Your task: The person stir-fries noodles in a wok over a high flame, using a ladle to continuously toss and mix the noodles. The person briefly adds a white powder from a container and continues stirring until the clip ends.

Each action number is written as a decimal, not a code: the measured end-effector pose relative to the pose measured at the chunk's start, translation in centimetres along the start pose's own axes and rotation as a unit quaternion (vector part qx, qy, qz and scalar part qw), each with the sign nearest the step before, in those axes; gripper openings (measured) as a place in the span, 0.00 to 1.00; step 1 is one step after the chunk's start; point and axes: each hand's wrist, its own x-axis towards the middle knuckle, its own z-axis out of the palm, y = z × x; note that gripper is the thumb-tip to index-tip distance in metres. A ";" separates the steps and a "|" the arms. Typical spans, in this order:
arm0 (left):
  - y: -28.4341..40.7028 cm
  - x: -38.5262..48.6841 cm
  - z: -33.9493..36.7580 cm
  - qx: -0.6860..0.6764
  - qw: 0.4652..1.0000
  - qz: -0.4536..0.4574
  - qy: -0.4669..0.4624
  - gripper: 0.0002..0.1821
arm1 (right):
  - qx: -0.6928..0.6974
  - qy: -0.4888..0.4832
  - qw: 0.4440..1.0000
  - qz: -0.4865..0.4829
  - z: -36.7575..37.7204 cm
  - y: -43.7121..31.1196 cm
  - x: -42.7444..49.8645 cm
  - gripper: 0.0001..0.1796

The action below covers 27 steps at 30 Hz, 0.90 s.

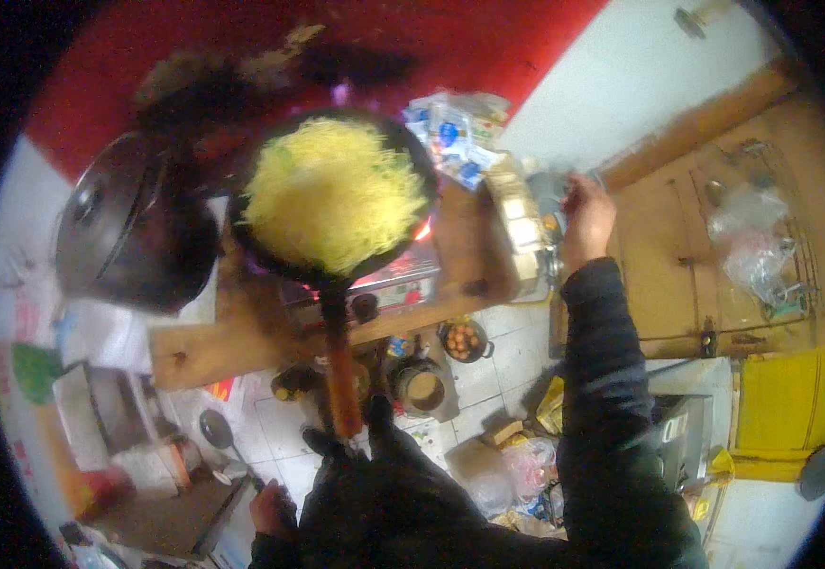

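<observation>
A dark wok (423, 160) full of yellow, finely shredded food (334, 195) sits over a lit gas stove (391, 284), its wooden handle (341, 391) pointing towards my body. My right hand (589, 217) is stretched out to the right of the wok, by small containers beside a box (519, 227); blur hides whether its fingers hold anything. Low on the left, my left hand (272, 508) is closed on the handle of a ladle (217, 429), whose round dark head points up and left.
A large dark pot (135, 227) stands left of the wok. Seasoning packets (451, 135) lie behind the stove. Below the wooden counter edge (242, 355), a pan of round brown items (464, 341) and a pot (423, 387) stand low down. Wooden cabinets (661, 256) are at right.
</observation>
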 end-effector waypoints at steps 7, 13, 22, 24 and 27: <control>-2.0 1.0 -0.8 0.207 0.976 0.035 0.059 0.18 | -0.100 0.047 0.989 0.103 -8.8 13.7 6.1 0.11; -4.9 0.9 -3.7 0.100 0.986 0.103 0.083 0.17 | -0.223 0.023 0.972 0.069 -8.3 22.0 9.0 0.14; -4.7 -0.4 -1.2 0.105 0.985 0.027 0.132 0.15 | -0.158 -0.021 0.977 0.144 -7.6 26.0 9.4 0.14; -4.4 -0.7 -0.1 0.111 0.983 0.026 0.143 0.15 | -0.129 -0.023 0.980 0.146 -7.8 25.9 9.3 0.16; -3.4 -1.5 1.6 0.019 0.997 0.022 0.073 0.15 | -0.115 0.017 0.984 0.136 -8.2 24.0 8.6 0.19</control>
